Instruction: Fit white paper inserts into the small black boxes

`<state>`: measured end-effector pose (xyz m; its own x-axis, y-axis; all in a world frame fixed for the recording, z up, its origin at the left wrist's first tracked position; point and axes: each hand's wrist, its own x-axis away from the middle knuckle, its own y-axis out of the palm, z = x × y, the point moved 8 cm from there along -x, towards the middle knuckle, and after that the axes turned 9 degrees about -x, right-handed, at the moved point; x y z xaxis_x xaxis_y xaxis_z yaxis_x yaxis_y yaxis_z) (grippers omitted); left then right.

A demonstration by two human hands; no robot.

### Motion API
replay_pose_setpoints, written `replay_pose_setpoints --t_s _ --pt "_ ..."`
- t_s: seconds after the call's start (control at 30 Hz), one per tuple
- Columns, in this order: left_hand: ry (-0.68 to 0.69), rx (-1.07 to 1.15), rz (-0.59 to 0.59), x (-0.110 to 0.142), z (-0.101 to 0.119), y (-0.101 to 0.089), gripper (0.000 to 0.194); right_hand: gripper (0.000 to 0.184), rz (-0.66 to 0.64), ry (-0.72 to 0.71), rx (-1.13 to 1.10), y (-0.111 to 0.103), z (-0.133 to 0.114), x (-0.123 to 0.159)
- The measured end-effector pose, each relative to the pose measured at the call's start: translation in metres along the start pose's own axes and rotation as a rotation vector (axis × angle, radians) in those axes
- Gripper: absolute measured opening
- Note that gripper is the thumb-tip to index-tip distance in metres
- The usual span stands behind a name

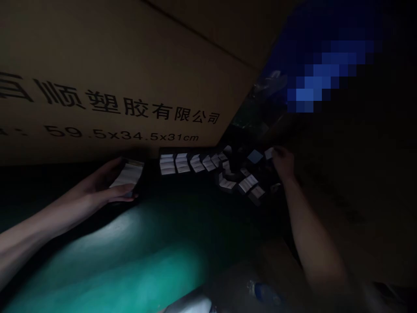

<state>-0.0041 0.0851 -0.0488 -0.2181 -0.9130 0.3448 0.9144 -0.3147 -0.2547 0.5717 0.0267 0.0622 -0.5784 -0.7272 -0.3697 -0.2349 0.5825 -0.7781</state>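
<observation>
My left hand [109,187] is closed round a small stack of white folded papers [129,173], thumb across the front edge. At the right my right hand [284,163] pinches a small white folded paper [269,153] between its fingertips. Between the hands a row of white folded papers [183,163] stands along the foot of the carton, creases showing. Several more folded papers [249,183] lie loosely at the row's right end. A bluish flat square piece [255,156] lies just left of my right hand. The dim light hides fine detail.
A large cardboard carton [137,65] with black printing walls off the back left. Green table surface [156,261] stretches in front of me. Clear plastic wrap [260,93] and a blurred blue shape are behind on the right. A plastic bottle [265,293] lies low at the front.
</observation>
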Motion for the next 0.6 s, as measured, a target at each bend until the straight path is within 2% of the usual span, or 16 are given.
replay_pose_setpoints --t_s 0.07,0.1,0.17,0.23,0.3,0.33,0.43,0.53,0.6 --pt "-0.009 0.033 -0.007 0.000 -0.001 0.002 0.114 0.055 0.064 0.006 -0.255 -0.012 -0.019 0.026" --pt "-0.011 0.050 -0.012 -0.001 -0.002 0.003 0.114 0.056 0.056 -0.006 -0.378 -0.013 -0.033 0.043" --pt "-0.001 0.072 -0.026 -0.002 -0.003 0.004 0.114 0.048 -0.063 -0.050 -0.860 -0.006 -0.068 0.080" --pt "0.029 0.079 -0.038 -0.003 -0.001 0.005 0.111 0.032 -0.278 -0.068 -1.089 0.014 -0.112 0.119" --pt "0.062 0.072 -0.042 -0.003 0.001 0.006 0.108 0.018 -0.518 -0.132 -1.135 0.041 -0.161 0.157" --pt "0.076 0.073 -0.044 -0.003 0.001 0.006 0.108 0.013 -0.594 -0.201 -1.127 0.054 -0.186 0.174" --pt "0.121 0.110 -0.025 -0.004 0.005 0.005 0.111 0.004 -0.680 -0.389 -0.996 0.096 -0.242 0.209" --pt "0.201 0.094 0.042 -0.002 0.014 -0.002 0.103 0.018 -0.688 -0.519 -0.853 0.136 -0.270 0.232" --pt "0.224 0.018 0.105 0.001 0.019 -0.008 0.098 0.024 -0.715 -0.634 -0.786 0.152 -0.277 0.246"
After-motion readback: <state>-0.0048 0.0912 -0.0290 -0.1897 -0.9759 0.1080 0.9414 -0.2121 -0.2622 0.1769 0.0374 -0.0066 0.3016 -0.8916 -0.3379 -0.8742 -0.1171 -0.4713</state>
